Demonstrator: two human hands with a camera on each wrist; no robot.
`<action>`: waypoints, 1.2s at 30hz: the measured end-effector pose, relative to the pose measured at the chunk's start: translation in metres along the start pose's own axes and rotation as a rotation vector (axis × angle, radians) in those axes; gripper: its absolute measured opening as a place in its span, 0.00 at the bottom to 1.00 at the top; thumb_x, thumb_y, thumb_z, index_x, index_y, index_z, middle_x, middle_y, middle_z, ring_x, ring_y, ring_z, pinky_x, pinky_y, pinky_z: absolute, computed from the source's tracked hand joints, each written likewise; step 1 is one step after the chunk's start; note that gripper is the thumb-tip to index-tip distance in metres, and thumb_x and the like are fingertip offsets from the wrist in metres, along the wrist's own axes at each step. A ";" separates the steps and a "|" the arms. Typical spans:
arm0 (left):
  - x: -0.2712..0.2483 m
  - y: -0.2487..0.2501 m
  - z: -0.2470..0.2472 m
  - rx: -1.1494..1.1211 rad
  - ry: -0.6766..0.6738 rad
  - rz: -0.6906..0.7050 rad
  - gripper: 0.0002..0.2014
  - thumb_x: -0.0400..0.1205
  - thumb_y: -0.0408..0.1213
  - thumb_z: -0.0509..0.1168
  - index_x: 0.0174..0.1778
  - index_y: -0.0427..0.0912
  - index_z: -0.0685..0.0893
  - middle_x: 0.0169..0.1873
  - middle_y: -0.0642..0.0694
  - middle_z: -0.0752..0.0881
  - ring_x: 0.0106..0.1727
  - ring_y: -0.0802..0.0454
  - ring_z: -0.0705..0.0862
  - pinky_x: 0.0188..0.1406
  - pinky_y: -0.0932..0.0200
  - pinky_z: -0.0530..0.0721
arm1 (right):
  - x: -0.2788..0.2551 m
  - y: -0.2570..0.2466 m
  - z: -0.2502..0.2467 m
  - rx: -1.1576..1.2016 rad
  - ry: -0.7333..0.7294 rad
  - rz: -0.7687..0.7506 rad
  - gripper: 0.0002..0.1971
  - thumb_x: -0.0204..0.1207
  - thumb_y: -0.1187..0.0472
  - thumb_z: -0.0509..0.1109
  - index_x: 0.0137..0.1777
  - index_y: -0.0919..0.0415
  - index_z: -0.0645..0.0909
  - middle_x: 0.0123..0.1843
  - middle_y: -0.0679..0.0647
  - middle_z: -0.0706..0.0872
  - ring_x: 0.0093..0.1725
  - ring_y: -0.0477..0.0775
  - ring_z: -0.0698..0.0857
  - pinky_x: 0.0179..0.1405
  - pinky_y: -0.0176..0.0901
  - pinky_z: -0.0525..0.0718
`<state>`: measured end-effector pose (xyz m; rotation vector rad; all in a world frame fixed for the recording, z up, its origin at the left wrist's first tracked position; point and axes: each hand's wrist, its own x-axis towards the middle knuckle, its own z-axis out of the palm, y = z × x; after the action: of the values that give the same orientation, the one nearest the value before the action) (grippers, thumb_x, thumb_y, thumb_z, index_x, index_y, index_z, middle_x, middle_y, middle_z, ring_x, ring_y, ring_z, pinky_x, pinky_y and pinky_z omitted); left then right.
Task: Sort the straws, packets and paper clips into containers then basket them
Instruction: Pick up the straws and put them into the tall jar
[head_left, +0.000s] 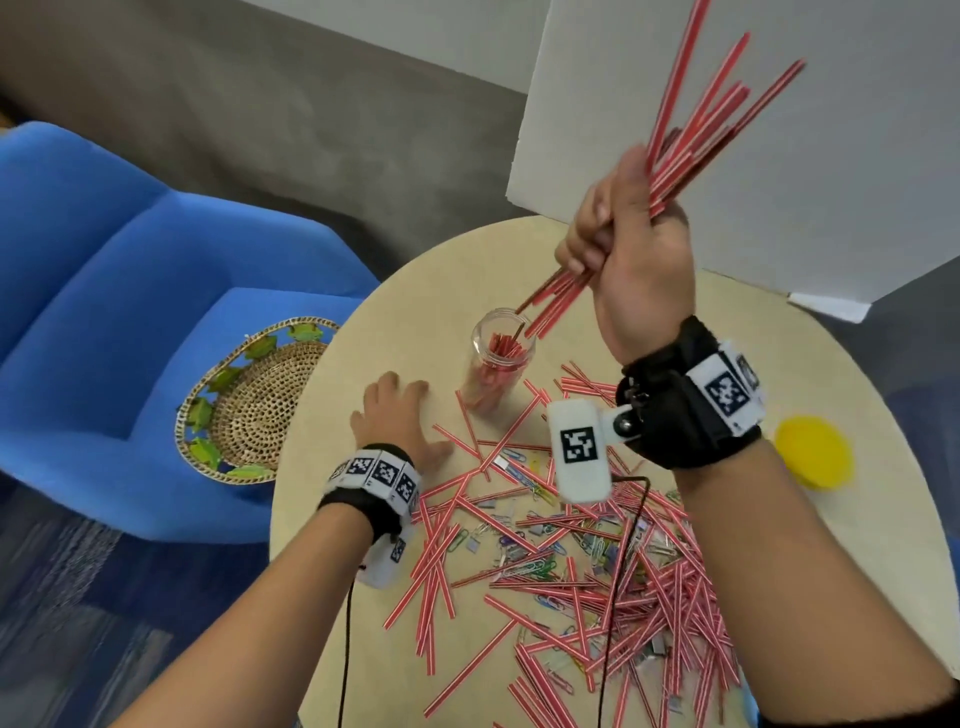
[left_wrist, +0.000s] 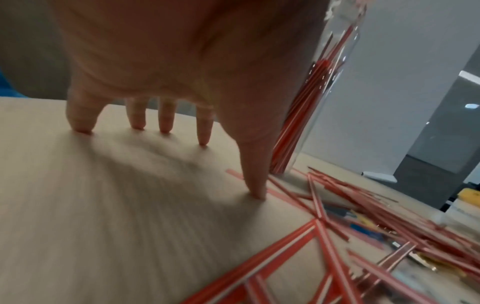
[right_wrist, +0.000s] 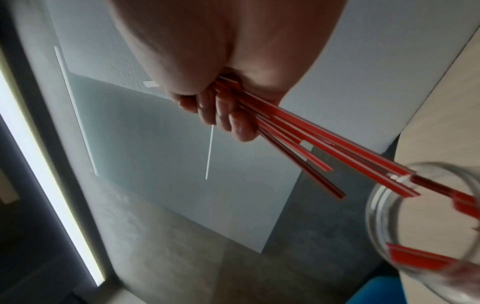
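My right hand (head_left: 613, 234) grips a bundle of red-and-white straws (head_left: 696, 119) above the table, tilted so their lower ends (head_left: 550, 301) point into the mouth of a clear jar (head_left: 498, 358). In the right wrist view the straws (right_wrist: 311, 131) reach the jar rim (right_wrist: 389, 197); one or two tips are inside. The jar holds several straws. My left hand (head_left: 400, 415) rests on the table left of the jar, fingers spread, fingertips (left_wrist: 163, 125) on the wood, holding nothing. Loose straws and paper clips (head_left: 571, 561) cover the near table.
A woven basket (head_left: 249, 405) sits on a blue armchair (head_left: 104, 291) left of the round table (head_left: 322, 571). A yellow lid or bowl (head_left: 813, 457) lies at the table's right edge. A white board (head_left: 779, 156) stands behind.
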<state>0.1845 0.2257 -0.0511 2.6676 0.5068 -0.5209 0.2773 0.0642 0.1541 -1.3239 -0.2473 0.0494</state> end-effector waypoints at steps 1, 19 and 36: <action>-0.001 -0.005 0.004 0.029 0.025 -0.010 0.46 0.63 0.64 0.77 0.76 0.60 0.66 0.77 0.45 0.61 0.79 0.42 0.60 0.72 0.36 0.70 | 0.001 0.006 0.004 -0.018 -0.004 0.005 0.22 0.88 0.52 0.53 0.30 0.57 0.67 0.25 0.48 0.64 0.23 0.50 0.62 0.26 0.43 0.67; 0.005 -0.009 -0.006 0.122 0.032 0.011 0.46 0.59 0.65 0.79 0.72 0.58 0.70 0.67 0.48 0.69 0.72 0.44 0.66 0.64 0.33 0.77 | -0.012 0.092 -0.013 -0.651 -0.091 0.099 0.21 0.85 0.43 0.55 0.41 0.57 0.78 0.41 0.46 0.78 0.47 0.48 0.79 0.52 0.40 0.75; 0.005 -0.013 -0.001 0.142 0.023 0.024 0.48 0.61 0.67 0.77 0.76 0.59 0.65 0.72 0.47 0.66 0.76 0.43 0.63 0.67 0.31 0.74 | -0.023 0.059 -0.026 -0.838 -0.180 -0.095 0.03 0.73 0.66 0.79 0.45 0.59 0.90 0.41 0.47 0.90 0.40 0.44 0.89 0.43 0.33 0.88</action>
<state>0.1839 0.2389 -0.0562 2.8138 0.4592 -0.5378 0.2662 0.0496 0.0877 -2.1415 -0.5180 -0.0202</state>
